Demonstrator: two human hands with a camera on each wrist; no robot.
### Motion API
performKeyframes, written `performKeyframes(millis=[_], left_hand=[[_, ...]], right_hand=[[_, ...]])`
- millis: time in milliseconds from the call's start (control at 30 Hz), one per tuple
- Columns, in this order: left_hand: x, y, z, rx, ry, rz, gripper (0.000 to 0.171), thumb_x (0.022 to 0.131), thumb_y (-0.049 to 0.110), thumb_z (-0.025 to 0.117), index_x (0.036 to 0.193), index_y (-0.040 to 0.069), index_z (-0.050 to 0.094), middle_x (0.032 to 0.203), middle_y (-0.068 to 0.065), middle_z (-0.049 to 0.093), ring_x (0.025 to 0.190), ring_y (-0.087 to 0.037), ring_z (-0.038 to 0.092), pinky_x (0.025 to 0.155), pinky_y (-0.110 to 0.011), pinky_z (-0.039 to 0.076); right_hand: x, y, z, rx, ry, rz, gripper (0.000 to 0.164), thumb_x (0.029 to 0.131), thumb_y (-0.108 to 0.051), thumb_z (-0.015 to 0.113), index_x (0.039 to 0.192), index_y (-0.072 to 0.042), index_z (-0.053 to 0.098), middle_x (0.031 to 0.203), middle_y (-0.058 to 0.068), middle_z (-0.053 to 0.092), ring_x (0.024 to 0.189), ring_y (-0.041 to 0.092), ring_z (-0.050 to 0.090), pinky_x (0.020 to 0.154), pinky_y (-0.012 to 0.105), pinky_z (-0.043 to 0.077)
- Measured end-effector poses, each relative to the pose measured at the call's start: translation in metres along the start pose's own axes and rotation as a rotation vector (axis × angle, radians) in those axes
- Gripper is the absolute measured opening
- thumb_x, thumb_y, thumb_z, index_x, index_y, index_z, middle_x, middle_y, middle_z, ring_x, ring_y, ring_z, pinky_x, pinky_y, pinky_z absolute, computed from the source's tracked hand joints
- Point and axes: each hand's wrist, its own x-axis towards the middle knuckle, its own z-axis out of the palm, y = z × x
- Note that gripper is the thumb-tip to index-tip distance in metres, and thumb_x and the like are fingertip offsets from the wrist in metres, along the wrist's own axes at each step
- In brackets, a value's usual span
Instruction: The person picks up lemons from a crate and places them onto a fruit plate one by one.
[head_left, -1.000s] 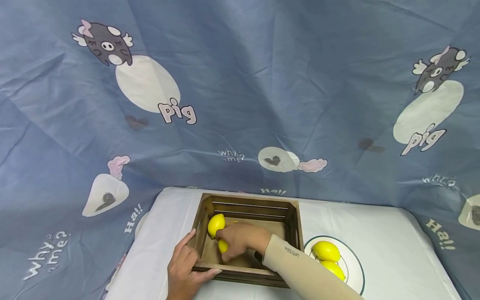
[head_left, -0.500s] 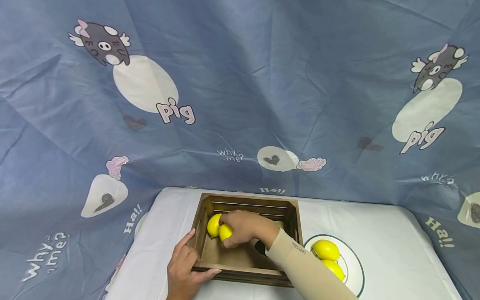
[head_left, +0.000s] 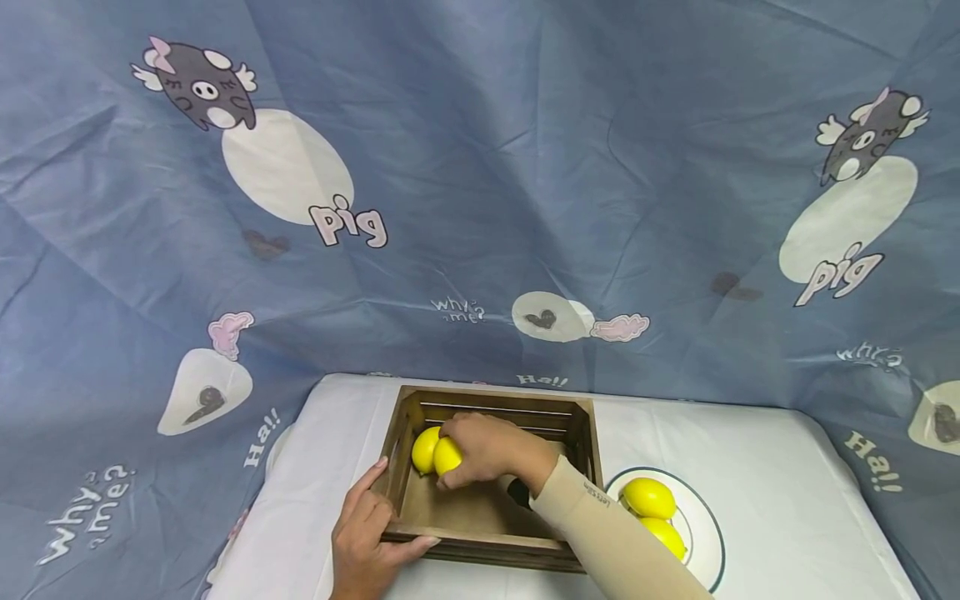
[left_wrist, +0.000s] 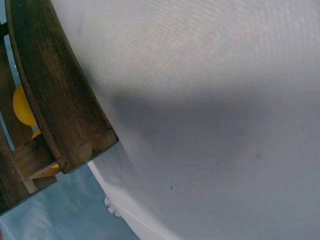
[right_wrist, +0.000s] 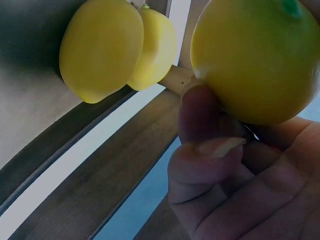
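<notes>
My right hand [head_left: 483,450] reaches into the slatted wooden crate [head_left: 517,546] and holds a lemon [head_left: 447,457] between thumb and fingers, over the left part of the crate. Close beside it another lemon [head_left: 423,451] lies near the left wall. Two lemons, a nearer one [right_wrist: 102,50] and one behind it [right_wrist: 159,50], lie together in the right wrist view, apart from the held lemon [right_wrist: 255,60]. My left hand [head_left: 366,533] rests on the crate's front left corner, extended fingers along the left side and thumb along the front. The left wrist view shows none of its fingers.
Right of the crate stands a white plate [head_left: 708,542] with a dark rim and lemons [head_left: 649,498] on it, partly behind my right sleeve [head_left: 600,533]. White cloth [head_left: 787,500] covers the table. A blue printed curtain [head_left: 465,167] hangs behind and beside it.
My right hand has moved toward the crate's far side, carrying its lemon back with it. The left hand keeps its place on the corner.
</notes>
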Motion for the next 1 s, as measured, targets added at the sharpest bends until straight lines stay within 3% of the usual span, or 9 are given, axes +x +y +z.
performKeyframes(millis=[233, 367, 500, 600, 833, 1000], left_hand=[[0.001, 0.0, -0.001, 0.004, -0.018, -0.011, 0.07, 0.088, 0.068, 0.072, 0.064, 0.01, 0.042, 0.067, -0.003, 0.041, 0.106, -0.047, 0.069, 0.113, -0.027, 0.049], [-0.001, -0.001, -0.001, -0.004, -0.023, -0.014, 0.069, 0.087, 0.067, 0.073, 0.064, 0.01, 0.043, 0.068, -0.003, 0.042, 0.107, -0.048, 0.068, 0.113, -0.028, 0.049], [-0.003, -0.003, -0.001, -0.008, -0.024, -0.022, 0.069, 0.087, 0.067, 0.074, 0.065, 0.01, 0.044, 0.068, -0.003, 0.042, 0.109, -0.047, 0.068, 0.114, -0.029, 0.049], [-0.004, -0.003, -0.001, -0.01, -0.023, -0.02, 0.068, 0.087, 0.067, 0.074, 0.065, 0.01, 0.044, 0.068, -0.002, 0.043, 0.108, -0.048, 0.068, 0.114, -0.03, 0.05], [-0.002, -0.001, -0.001, -0.003, -0.009, -0.003, 0.07, 0.088, 0.067, 0.073, 0.064, 0.009, 0.043, 0.067, -0.003, 0.042, 0.106, -0.048, 0.069, 0.113, -0.03, 0.051], [-0.003, 0.0, -0.001, 0.007, -0.022, -0.02, 0.07, 0.087, 0.069, 0.072, 0.064, 0.01, 0.042, 0.068, -0.003, 0.043, 0.108, -0.047, 0.069, 0.114, -0.029, 0.049]], right_hand=[[-0.002, 0.0, -0.005, 0.043, 0.025, -0.001, 0.06, 0.084, -0.046, 0.082, 0.129, -0.01, 0.068, 0.107, -0.004, 0.063, 0.084, 0.008, 0.057, 0.067, 0.021, 0.053], [-0.001, -0.002, -0.003, 0.044, -0.024, -0.025, 0.053, 0.087, -0.04, 0.082, 0.127, -0.007, 0.07, 0.109, -0.003, 0.065, 0.089, 0.008, 0.057, 0.076, 0.02, 0.053], [0.001, -0.005, 0.003, 0.054, -0.095, -0.048, 0.041, 0.086, -0.035, 0.083, 0.117, -0.008, 0.073, 0.09, -0.009, 0.064, 0.079, 0.007, 0.056, 0.067, 0.018, 0.05], [0.001, -0.005, 0.005, 0.08, -0.095, -0.038, 0.03, 0.086, -0.032, 0.082, 0.105, -0.012, 0.073, 0.078, -0.011, 0.059, 0.069, 0.006, 0.054, 0.058, 0.017, 0.049], [0.0, 0.0, 0.003, 0.139, -0.04, -0.061, 0.022, 0.086, -0.034, 0.08, 0.092, -0.015, 0.07, 0.074, -0.011, 0.059, 0.061, 0.004, 0.054, 0.052, 0.015, 0.049], [0.0, 0.002, 0.005, 0.183, -0.052, -0.056, 0.026, 0.09, -0.038, 0.079, 0.093, -0.014, 0.069, 0.073, -0.011, 0.059, 0.058, 0.003, 0.053, 0.05, 0.015, 0.048]])
